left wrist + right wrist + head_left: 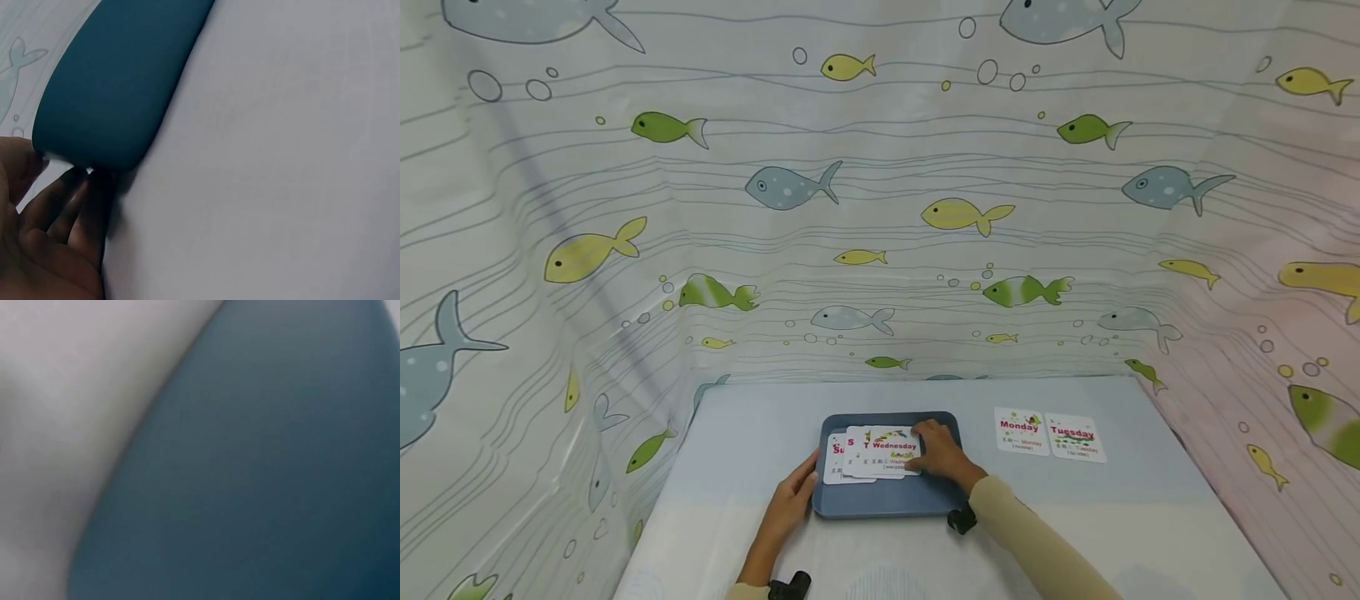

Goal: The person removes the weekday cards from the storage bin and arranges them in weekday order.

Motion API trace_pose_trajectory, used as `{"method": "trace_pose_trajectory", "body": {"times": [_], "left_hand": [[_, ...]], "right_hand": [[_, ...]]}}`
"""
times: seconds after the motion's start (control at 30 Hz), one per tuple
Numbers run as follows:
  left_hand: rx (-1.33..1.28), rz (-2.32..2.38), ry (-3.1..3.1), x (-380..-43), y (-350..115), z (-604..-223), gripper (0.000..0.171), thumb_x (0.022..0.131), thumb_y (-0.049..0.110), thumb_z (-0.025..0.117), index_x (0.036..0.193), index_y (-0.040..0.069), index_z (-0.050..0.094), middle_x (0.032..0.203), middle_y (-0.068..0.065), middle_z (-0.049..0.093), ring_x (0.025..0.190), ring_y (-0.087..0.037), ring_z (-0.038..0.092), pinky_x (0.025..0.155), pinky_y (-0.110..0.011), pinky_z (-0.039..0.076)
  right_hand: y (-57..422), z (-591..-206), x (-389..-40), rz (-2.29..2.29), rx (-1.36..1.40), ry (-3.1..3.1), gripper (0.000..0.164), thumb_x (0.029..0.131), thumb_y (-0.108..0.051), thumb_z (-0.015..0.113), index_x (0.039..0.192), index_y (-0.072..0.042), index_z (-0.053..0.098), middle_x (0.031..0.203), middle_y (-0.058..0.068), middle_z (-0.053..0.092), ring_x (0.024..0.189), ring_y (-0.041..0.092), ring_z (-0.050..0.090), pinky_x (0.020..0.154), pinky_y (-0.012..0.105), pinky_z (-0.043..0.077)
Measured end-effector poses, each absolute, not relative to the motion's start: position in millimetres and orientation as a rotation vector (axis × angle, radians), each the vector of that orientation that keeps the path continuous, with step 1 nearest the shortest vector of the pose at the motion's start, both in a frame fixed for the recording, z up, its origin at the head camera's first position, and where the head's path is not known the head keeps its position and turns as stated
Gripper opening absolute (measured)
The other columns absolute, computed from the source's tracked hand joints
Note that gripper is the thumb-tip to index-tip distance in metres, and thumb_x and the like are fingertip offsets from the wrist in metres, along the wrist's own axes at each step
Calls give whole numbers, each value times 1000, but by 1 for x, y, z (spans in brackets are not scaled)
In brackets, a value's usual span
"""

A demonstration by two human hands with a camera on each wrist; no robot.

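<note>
Fabric (887,179), white and printed with blue, green and yellow fish, surrounds a pale, cloth-covered table (737,442) where a laying-out of weekday cards appears to be in its early stages. Near the table's middle sits a dark blue-grey, round-cornered rectangular tray (887,498), plastic by its look. A person's right arm, in a cream fabric sleeve (1037,537), reaches over it. The left grip (792,496) is clamped on the tray's left edge; the right grip (945,456) is clamped, thumb and fingertips, on the right edge of a white, red-lettered rectangular Wednesday card (891,447), which lies over others inside the tray. The right wrist view, blurred, does not show that hold. Right of the tray, a white, red-lettered Monday card (1021,431) and a matching Tuesday card (1076,438) lie side by side on the table; those two look finished. Left to place, judging by the layout, are the Wednesday card and the overlapping white cards (837,468) fanned out to its left, showing only "Su," "S" and "T." Their full number is hidden by the overlap.
</note>
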State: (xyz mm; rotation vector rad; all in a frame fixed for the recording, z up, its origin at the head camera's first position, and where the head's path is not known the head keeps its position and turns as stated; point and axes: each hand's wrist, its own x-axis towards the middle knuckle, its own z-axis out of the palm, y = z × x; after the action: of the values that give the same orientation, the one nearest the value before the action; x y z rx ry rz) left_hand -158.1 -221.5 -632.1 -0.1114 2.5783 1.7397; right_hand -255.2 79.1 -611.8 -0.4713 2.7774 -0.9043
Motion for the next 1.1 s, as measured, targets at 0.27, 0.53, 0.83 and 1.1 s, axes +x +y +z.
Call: {"method": "trace_pose_trajectory", "body": {"times": [0.27, 0.53, 0.83, 1.1], "left_hand": [[-115, 1738, 2598, -156, -220, -632, 45, 106, 20, 50, 151, 15, 46, 157, -3, 44, 149, -27, 34, 121, -47, 29], [-120, 1732, 2586, -156, -220, -631, 47, 106, 21, 49, 152, 15, 43, 159, -3, 40, 150, -28, 31, 122, -47, 27], [-115, 1732, 2583, -155, -219, -630, 47, 107, 21, 48, 153, 15, 43, 159, -4, 40, 151, -28, 30, 122, -47, 27], [-112, 1733, 2593, -154, -219, -630, 47, 107, 21, 49, 153, 14, 43, 159, -6, 40, 150, -29, 31, 122, -48, 27]], "right_hand": [[80, -612, -254, -841, -490, 2748, 78, 77, -31, 87, 142, -5, 53, 140, 17, 50, 128, 36, 46, 111, 54, 44], [82, -605, -253, -804, -555, 2727, 79, 77, -30, 87, 143, -6, 51, 141, 18, 50, 127, 37, 45, 110, 55, 43], [79, -597, -251, -655, -537, 2742, 82, 73, -33, 90, 142, -9, 52, 137, 13, 51, 120, 32, 46, 107, 50, 46], [77, -591, -250, -652, -478, 2715, 78, 64, -32, 95, 126, -9, 53, 122, 10, 49, 120, 35, 47, 107, 52, 46]]}}
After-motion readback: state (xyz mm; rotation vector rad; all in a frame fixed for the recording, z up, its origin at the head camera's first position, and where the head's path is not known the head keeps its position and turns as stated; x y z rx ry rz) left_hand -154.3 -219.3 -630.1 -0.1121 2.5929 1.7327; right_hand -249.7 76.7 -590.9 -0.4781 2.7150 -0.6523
